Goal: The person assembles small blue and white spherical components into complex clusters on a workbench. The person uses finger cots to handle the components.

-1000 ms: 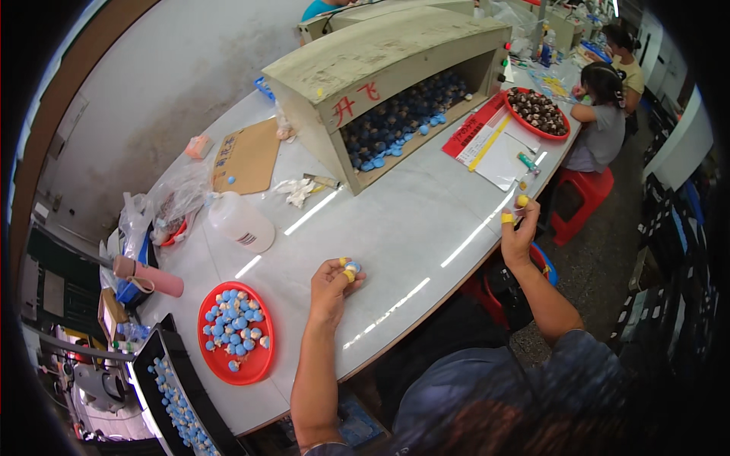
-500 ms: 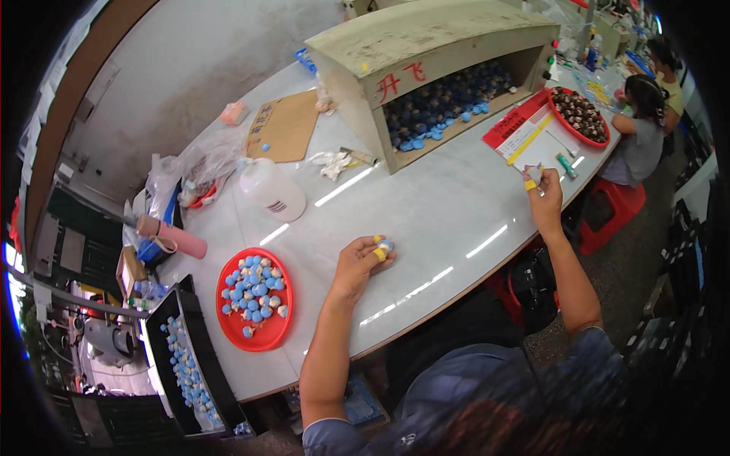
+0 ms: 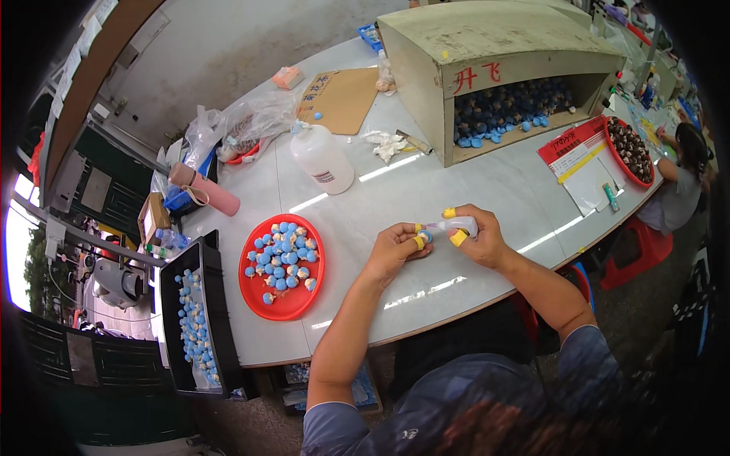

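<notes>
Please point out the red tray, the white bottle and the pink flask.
Red tray (image 3: 255, 292): head view, bare left rim.
White bottle (image 3: 323, 159): head view, its body.
Pink flask (image 3: 209, 191): head view, its side.

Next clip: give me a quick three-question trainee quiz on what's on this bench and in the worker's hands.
1. True or false: the red tray of blue and cream pieces lies to the left of the left hand.
2. What does the right hand hold? A) a pink flask B) a small white tool C) a green marker
3. Fill in: the white plastic bottle stands ____ the red tray, seen from the person.

Key
1. True.
2. B: a small white tool, its tip aimed at the small blue piece pinched in the left hand.
3. Beyond, farther up the white table.
</notes>
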Tool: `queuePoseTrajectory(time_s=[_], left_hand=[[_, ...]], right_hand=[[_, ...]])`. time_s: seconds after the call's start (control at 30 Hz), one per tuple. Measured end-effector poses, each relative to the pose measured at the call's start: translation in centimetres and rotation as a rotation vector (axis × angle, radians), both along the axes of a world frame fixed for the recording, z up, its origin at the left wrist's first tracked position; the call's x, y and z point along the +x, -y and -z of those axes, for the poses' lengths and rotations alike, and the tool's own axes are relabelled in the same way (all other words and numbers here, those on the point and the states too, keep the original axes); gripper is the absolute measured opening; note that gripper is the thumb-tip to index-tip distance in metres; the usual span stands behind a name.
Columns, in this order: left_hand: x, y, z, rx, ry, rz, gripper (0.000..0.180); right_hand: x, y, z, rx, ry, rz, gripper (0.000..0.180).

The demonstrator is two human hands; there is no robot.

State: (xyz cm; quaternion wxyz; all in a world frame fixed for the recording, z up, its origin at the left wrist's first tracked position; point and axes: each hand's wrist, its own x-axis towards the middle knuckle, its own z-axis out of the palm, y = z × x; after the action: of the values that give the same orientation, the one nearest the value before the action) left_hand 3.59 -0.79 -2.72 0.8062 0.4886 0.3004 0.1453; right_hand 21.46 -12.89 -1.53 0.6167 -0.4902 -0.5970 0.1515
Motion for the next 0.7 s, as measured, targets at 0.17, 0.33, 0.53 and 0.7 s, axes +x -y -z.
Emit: queuePoseTrajectory(time_s=[0.17, 0.33, 0.53, 0.7], left_hand=[[-0.15, 0.28, -0.82, -0.001, -0.004, 0.025, 0.028], [0.00, 0.23, -0.47, -0.001, 0.010, 0.080, 0.030], [-0.02, 0.37, -0.51, -0.008, 0.018, 0.076, 0.027], [-0.01, 0.41, -0.45, -0.005, 0.021, 0.079, 0.027]], right_hand=[[0.10, -0.31, 0.56, 0.179, 0.230, 0.067, 0.021], [0.31, -0.27, 0.82, 0.153, 0.243, 0.037, 0.019], [0.30, -0.30, 1.04, 0.124, 0.261, 0.029, 0.019], [0.11, -0.29, 0.56, 0.104, 0.273, 0.017, 0.020]])
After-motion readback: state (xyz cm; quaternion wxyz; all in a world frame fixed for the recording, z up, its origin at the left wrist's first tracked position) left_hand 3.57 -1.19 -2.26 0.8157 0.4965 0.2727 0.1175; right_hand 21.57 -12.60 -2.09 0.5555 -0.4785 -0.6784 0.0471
